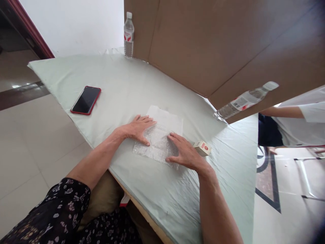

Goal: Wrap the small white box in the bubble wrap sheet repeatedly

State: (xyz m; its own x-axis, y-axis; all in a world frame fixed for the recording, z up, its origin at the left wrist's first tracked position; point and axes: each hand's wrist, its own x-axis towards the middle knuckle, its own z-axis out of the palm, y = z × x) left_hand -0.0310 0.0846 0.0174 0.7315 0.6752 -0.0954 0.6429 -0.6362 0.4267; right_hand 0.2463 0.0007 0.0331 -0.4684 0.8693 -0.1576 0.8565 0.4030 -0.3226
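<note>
A sheet of bubble wrap (162,132) lies spread out on the pale green tablecloth in front of me. My left hand (139,129) rests on its left side, fingers stretched and thumb apart. On the right side of the sheet lies my right hand (184,150), also with its fingers spread. Neither hand grips anything. Just beyond my right wrist stands a small cream box (202,148) with a red mark, partly hidden by that hand.
A red-cased phone (86,100) lies at the table's left. Brown cardboard panels (182,47) stand along the back, with one water bottle (128,35) at the left and another water bottle (245,100) at the right. Another person (302,118) sits beyond the right edge.
</note>
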